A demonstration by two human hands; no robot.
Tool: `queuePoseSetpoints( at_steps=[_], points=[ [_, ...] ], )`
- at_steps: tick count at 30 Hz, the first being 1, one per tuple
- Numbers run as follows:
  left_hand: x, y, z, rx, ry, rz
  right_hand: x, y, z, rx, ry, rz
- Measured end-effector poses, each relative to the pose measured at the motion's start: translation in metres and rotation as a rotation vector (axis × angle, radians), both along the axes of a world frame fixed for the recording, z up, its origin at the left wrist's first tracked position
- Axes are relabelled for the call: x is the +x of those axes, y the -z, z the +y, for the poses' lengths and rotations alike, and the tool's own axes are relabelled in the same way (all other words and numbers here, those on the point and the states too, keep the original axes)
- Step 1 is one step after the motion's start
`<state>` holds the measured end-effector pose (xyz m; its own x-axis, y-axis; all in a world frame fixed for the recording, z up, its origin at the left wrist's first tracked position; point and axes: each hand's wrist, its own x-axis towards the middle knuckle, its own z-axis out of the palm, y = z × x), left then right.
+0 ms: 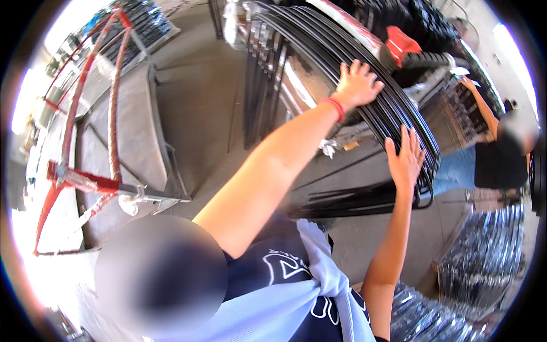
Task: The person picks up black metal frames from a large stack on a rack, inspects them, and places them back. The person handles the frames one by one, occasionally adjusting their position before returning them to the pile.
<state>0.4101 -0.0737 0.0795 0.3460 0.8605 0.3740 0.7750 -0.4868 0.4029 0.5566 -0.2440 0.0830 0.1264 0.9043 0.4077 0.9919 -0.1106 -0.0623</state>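
Nearest: a dark shirt [242, 282] with white print, worn by the person, and over it a pale blue cloth [256, 310] knotted at the front.

Item, black tubes [400, 107]: a long bundle, packed side by side, running from the far middle to a bend at the right, ahead of the person. Further dark bars [353, 200] sit lower, on the near side.

Item, left hand [357, 88]: red band [337, 109] at the wrist; laid over the tubes, farther off than its pair; fingers spread, wrapped round nothing.

Item, right hand [407, 159]: by the bend at the right; fingers long and apart, no tube enclosed. Whether the palm presses or only rests, cannot tell.

Handling note, by judgement: the work looks like steadying or sorting the bundle. Spaced hands suit its length; even, light pressure should keep the row from fanning. To part one tube, curl the fingertips under it alone and bring both hands along together, lest neighbours ride up or pinch.

Surroundings: red-and-grey frame [115, 128] at left; co-worker [501, 162] at right, a bend-side swing to be kept clear of; film-wrapped stack [481, 256] near right.
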Motion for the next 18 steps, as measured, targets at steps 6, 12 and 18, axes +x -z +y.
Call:
queuePoseSetpoints(
  at_steps=[6,12,18],
  points=[
    [-0.006,-0.003,0.004,0.002,-0.048,0.058,0.006,0.011,0.005,0.135,-0.075,-0.007],
    [-0.004,0.004,0.008,0.043,-0.057,0.010,0.001,0.007,0.005,0.102,-0.017,0.044],
    [-0.001,0.012,0.013,0.062,-0.085,-0.022,-0.003,-0.003,-0.002,0.139,-0.107,0.204]
  ],
)
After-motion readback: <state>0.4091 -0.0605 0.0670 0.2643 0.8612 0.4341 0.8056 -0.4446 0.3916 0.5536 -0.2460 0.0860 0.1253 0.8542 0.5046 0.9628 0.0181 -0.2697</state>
